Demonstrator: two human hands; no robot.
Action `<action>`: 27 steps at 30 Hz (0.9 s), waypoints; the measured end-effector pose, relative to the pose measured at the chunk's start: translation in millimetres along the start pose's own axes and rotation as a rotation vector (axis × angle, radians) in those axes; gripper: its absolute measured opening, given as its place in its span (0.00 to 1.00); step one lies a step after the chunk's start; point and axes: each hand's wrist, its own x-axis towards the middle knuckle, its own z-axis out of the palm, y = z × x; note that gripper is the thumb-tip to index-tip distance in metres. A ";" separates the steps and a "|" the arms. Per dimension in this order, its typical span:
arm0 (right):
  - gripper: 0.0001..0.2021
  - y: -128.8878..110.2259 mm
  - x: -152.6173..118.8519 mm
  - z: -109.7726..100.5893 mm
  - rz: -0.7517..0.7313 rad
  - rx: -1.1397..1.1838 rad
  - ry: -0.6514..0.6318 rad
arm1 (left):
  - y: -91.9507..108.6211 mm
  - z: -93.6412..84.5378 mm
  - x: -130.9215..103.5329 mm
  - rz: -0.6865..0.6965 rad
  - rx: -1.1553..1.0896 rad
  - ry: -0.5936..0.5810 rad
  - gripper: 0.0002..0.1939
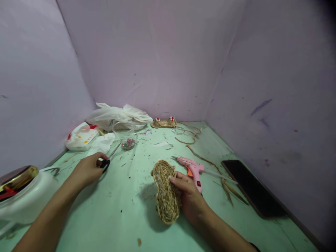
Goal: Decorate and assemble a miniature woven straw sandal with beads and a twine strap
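Note:
My right hand [190, 197] holds a woven straw sole [167, 192] by its right edge, thumb on top, above the green table. The sole is long, narrowed at the middle, with coiled braid rows. At the left, my left hand [91, 168] has its fingers closed on the black handle of scissors [105, 165], whose blades point away toward a small clear dish of colourful bits [128, 144]. Just beyond my right hand lies a pink glue gun [193, 169] with a glue stick in its back.
White plastic bags [119, 117] and a white box [84, 136] lie back left. A straw piece with red-and-white decorations [164, 124] sits by the back wall. A phone [253, 189] and straw strands [204, 159] are right; a white container [34, 201] stands left.

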 end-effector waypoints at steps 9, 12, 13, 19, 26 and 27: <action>0.12 2.2 4.3 -1.1 0.028 0.009 0.024 | 45.5 -6.3 -30.1 -0.124 -0.536 0.003 0.28; 0.11 2.0 4.3 -0.8 0.041 0.024 0.026 | 50.0 -6.3 -33.6 -0.067 -0.536 -0.082 0.31; 0.11 1.5 4.0 -0.3 0.046 0.031 0.020 | 51.3 -4.5 -34.8 -0.033 -0.527 -0.119 0.30; 0.10 -2.1 2.3 3.0 0.065 0.053 0.018 | 75.7 23.1 -55.9 0.105 -0.464 -0.147 0.20; 0.14 -0.5 -4.8 7.3 0.090 -0.082 -0.027 | 94.3 44.2 -70.9 0.014 -0.793 -0.185 0.20; 0.14 -0.3 -6.1 8.2 0.104 -0.103 -0.050 | 94.1 44.4 -71.0 -0.003 -0.822 -0.229 0.20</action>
